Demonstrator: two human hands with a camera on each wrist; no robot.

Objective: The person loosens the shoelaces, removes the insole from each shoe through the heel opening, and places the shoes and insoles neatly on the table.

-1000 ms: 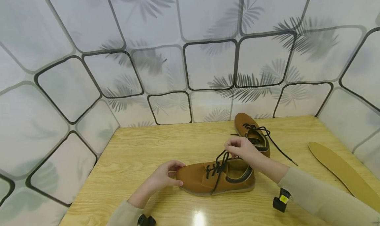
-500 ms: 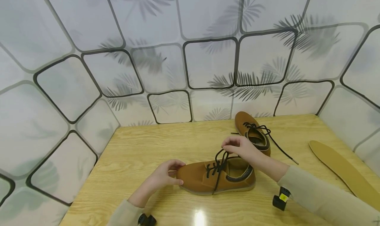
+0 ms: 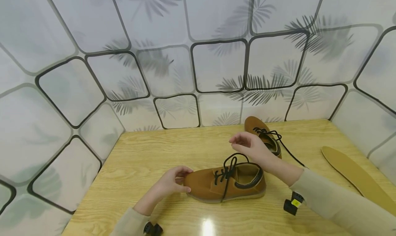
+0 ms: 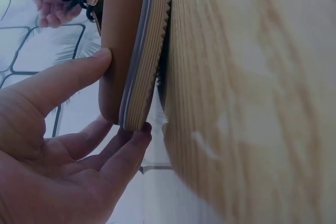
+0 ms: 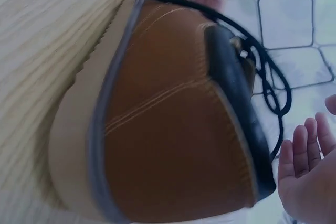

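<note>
A brown leather shoe (image 3: 201, 186) lies sole-down on the wooden table, toe to the left. My left hand (image 3: 169, 183) holds its toe, the thumb on the near side and the fingers around the front. In the left wrist view, the thumb presses the upper while fingertips reach the sole's edge at the toe. The black shoelace (image 3: 227, 175) is threaded through the eyelets, with a loop standing up over the opening and one end hanging down the near side. Above the heel, my right hand (image 3: 253, 149) holds nothing, its fingers loosely bent and apart from the lace.
Behind my right hand stands a second brown shoe (image 3: 253, 125), its black laces loose. At the right of the table lies a flat tan insole (image 3: 352, 170). Patterned fabric walls (image 3: 221, 71) close off the back and sides.
My right hand has let go of the shoelace and moved up from the shoe. The lace's released end now arcs over the opening. The left hand stays on the toe.
</note>
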